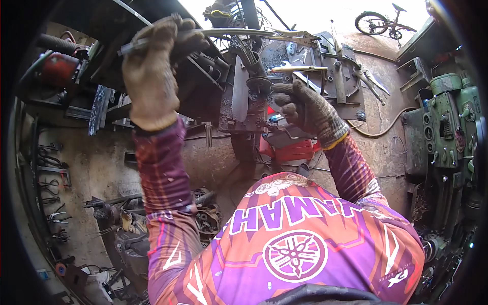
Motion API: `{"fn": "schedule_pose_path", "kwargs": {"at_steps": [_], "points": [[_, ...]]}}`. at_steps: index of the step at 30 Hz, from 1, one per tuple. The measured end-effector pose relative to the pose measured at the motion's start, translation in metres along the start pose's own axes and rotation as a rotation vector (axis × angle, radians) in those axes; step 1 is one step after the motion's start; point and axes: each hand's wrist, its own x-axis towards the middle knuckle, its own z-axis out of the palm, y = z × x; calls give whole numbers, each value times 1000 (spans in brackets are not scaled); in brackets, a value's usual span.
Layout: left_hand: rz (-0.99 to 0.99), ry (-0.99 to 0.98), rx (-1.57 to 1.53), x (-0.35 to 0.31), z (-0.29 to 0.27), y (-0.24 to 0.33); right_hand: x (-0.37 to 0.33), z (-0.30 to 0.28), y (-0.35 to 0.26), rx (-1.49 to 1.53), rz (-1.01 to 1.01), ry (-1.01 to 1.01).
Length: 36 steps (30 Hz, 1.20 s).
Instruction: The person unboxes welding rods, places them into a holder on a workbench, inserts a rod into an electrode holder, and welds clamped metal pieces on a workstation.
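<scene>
My left hand [152,76], in a worn tan glove, is raised at the upper left and closed round a grey metal rod [131,48]. A long, thin, slightly curved metal piece [234,32] reaches right from beside this hand; whether it is the same piece is hidden by the glove. My right hand [314,113], in a grey knit glove with a yellow cuff, has its fingers curled beside an upright tube with a round flange [259,85]. What those fingers hold, if anything, is hidden. Beyond them, on the dark metal workbench [229,119], lies a wrench [300,67].
Locking pliers [375,83] and a metal ring [351,91] lie at the bench's right. A red box [295,151] sits below it. Green machinery [447,122] stands at the right. Pliers and other hand tools [51,162] line the left edge. A bicycle [386,23] stands far right.
</scene>
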Motion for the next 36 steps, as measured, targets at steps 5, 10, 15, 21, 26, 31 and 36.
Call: {"fn": "schedule_pose_path", "kwargs": {"at_steps": [5, 10, 15, 21, 26, 31, 36], "points": [[-147, -50, 265, 49, 13, 17, -20, -35, 3, 83, -94, 171], [-188, -114, 316, 83, 14, -9, -40, -60, 9, 17, -102, 316], [-297, -218, 434, 100, 23, -31, -50, -64, 11, 8, -94, 368], [-320, -329, 785, 99, 35, -81, -47, -55, 8, -163, -50, 429], [-372, -189, 781, 74, 42, -98, -51, -57, 12, -103, -44, 402], [-479, -200, 465, 52, 39, -119, -56, -91, 30, -14, -10, 452], [-464, -168, 502, 38, 46, -113, -66, -102, 37, -21, -29, 473]]}}
